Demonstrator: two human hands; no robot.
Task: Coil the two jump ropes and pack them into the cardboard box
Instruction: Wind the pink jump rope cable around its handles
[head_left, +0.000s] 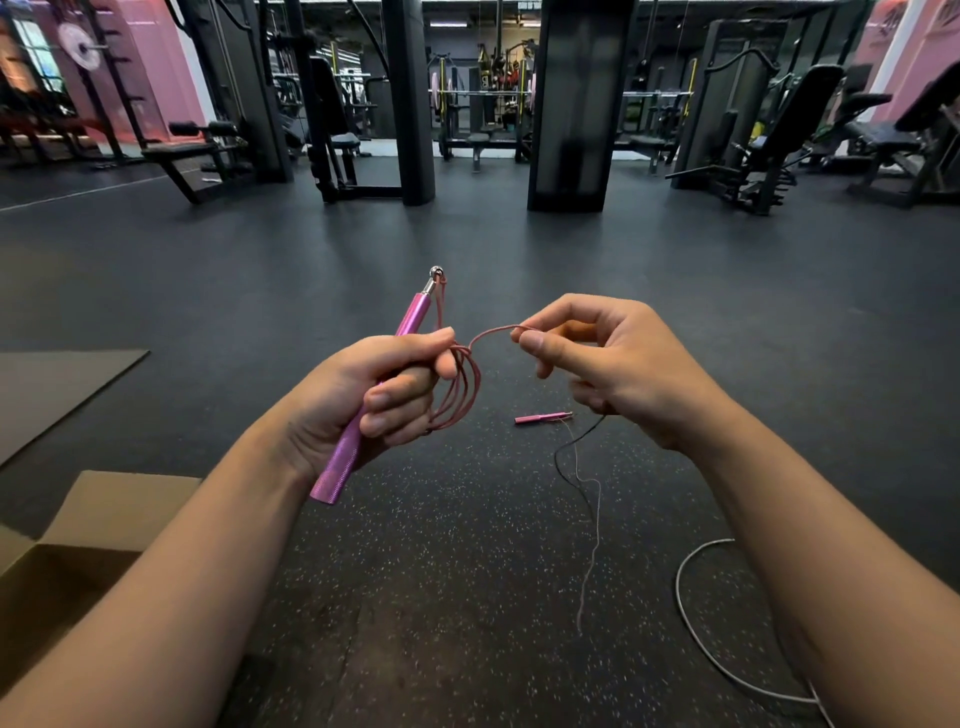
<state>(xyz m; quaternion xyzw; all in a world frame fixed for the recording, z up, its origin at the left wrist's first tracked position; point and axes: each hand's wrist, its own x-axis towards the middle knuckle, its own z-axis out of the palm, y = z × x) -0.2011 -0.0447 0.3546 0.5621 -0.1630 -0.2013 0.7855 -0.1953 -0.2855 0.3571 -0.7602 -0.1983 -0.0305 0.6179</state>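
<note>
In the head view, both bare forearms are reaching forward over the dark speckled rubber floor (467, 545). The left hand (374, 395) is curling its fingers round a pink handle (358, 415), which is tilting up and away, its silver swivel tip pointing toward the gym beyond. Several loops of the thin pink rope (462, 395) are hanging from that same grip, bunched just beside the thumb. The right hand (602, 364) is pinching the pink rope between thumb and forefinger, the short arc of cord bridging the two hands; its other fingers are folding loosely underneath.

The middle of the held handle is lying hidden inside the left fist. Where the rope is running below the right hand is hard to follow: a dark cord (566, 457) and a pale pink strand are trailing down together across the floor. The second pink handle (543, 417) is lying flat on the floor, small and far off. A whitish rope (691, 623) is curving near the right forearm, cut off by the frame edge.

The cardboard box (104, 514) is sitting open at lower left, partly cropped, its matte brown flaps spreading. The handles are looking metallic and finely knurled.
</note>
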